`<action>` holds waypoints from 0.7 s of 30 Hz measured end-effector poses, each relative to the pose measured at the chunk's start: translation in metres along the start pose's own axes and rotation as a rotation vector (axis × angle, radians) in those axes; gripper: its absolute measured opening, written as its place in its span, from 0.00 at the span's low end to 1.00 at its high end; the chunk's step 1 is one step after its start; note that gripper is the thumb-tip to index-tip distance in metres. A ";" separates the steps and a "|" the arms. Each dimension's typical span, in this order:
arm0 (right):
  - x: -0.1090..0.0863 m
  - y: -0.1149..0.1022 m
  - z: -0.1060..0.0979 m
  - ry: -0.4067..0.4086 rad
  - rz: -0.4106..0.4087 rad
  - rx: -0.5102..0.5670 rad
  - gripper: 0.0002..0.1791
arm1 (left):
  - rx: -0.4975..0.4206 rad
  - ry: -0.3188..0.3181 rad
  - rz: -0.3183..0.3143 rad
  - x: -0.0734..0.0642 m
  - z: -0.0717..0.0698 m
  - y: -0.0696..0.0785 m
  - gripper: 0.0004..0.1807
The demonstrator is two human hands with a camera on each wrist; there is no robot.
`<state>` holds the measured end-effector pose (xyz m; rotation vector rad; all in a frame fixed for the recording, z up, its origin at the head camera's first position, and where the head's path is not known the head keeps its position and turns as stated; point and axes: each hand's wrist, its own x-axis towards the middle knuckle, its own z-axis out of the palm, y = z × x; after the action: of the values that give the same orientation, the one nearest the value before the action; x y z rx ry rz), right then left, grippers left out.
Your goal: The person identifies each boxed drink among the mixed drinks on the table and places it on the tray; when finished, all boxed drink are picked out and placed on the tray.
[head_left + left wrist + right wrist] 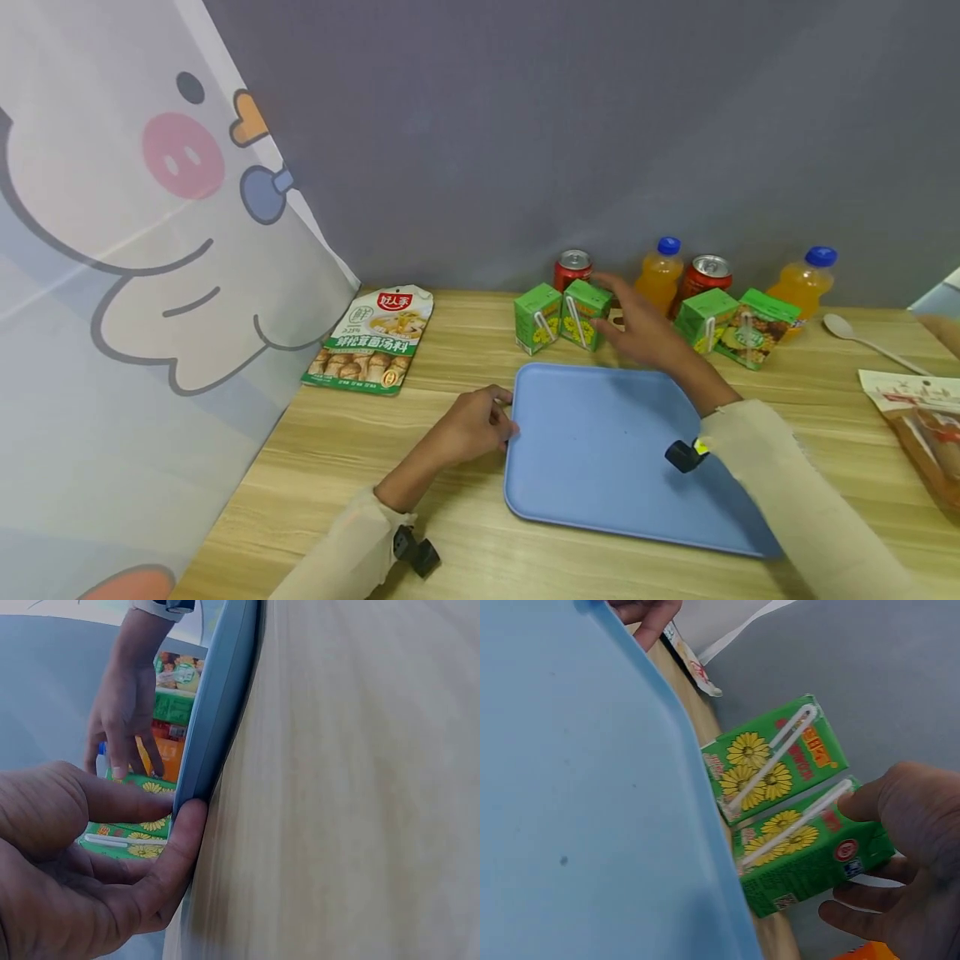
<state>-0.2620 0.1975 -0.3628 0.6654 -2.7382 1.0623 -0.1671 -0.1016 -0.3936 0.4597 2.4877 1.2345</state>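
A light blue tray (pixel 600 450) lies on the wooden table, its left rim pinched between the thumb and finger of my left hand (pixel 476 423). That pinch shows close up in the left wrist view, where my left hand (pixel 97 862) is at the tray's edge (pixel 214 712). Behind the tray stand two green drink cartons with straws, a left carton (pixel 537 318) and a right carton (pixel 583 317). My right hand (pixel 637 329) reaches to the right carton with fingers spread. In the right wrist view, its thumb (pixel 866 804) overlaps this carton's upper end, the other fingers beside it.
Along the back stand red cans (pixel 573 265), (pixel 705 279) and orange drink bottles (pixel 660 275), (pixel 804 283). Another green carton (pixel 705 318) and a green packet (pixel 756 329) are right of my hand. A mushroom soup packet (pixel 372 340), a spoon (pixel 873 340) and a brown bag (pixel 926 433) lie at the sides.
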 end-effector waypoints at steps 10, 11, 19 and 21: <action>0.003 0.007 0.013 0.074 -0.012 -0.002 0.33 | -0.035 -0.012 0.008 0.001 -0.003 -0.003 0.29; 0.003 0.007 0.013 0.081 -0.014 0.004 0.33 | -0.039 -0.014 0.007 0.001 -0.003 -0.003 0.29; 0.002 0.006 0.016 0.123 0.020 0.010 0.32 | -0.052 -0.022 0.006 0.001 -0.003 -0.003 0.28; 0.002 0.006 0.017 0.133 0.033 0.010 0.32 | -0.052 -0.021 0.009 0.001 -0.003 -0.003 0.28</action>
<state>-0.2656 0.1893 -0.3789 0.5319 -2.6411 1.0866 -0.1691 -0.1049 -0.3946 0.4682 2.4323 1.2884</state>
